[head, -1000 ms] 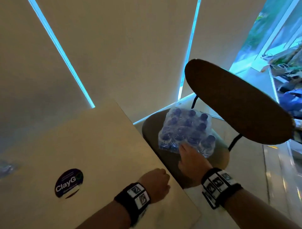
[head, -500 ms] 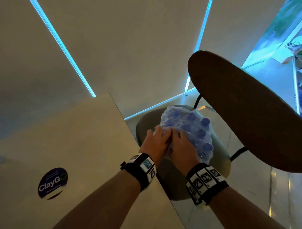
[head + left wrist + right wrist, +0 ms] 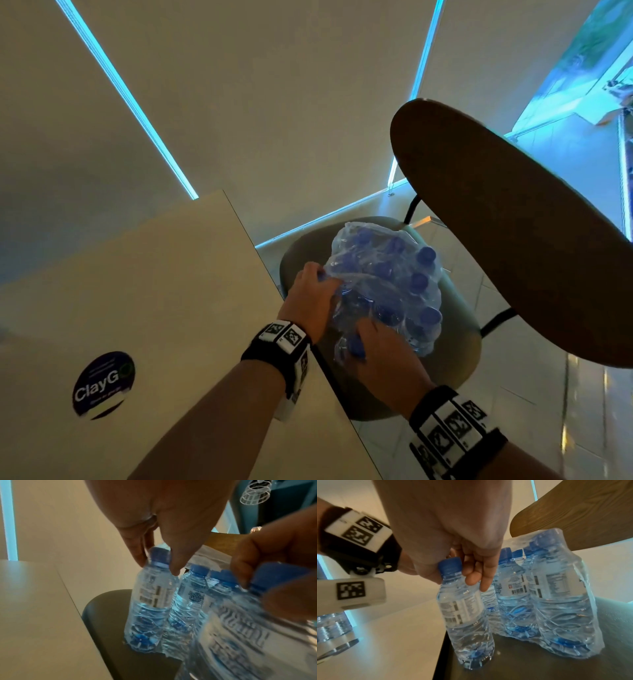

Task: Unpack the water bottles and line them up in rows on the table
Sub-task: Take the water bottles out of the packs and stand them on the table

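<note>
Both hands have dug into the torn wrap (image 3: 383, 270); each pinches a light, crushable bottle's stiff neck: left hand (image 3: 310, 301) one bottle (image 3: 152, 601), right hand (image 3: 383, 356) another bottle (image 3: 467, 609).

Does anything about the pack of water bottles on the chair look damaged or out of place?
Only the shrink wrap: it is torn open and crumpled at the near side, where each hand grips a bottle by the neck. No spill shows, and the bottles look intact.

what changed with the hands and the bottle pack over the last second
The left hand left the table and joined the right hand at the pack. The wrap got torn open, and each hand now grips a bottle by its neck. The pack still sits on the chair seat.
</note>
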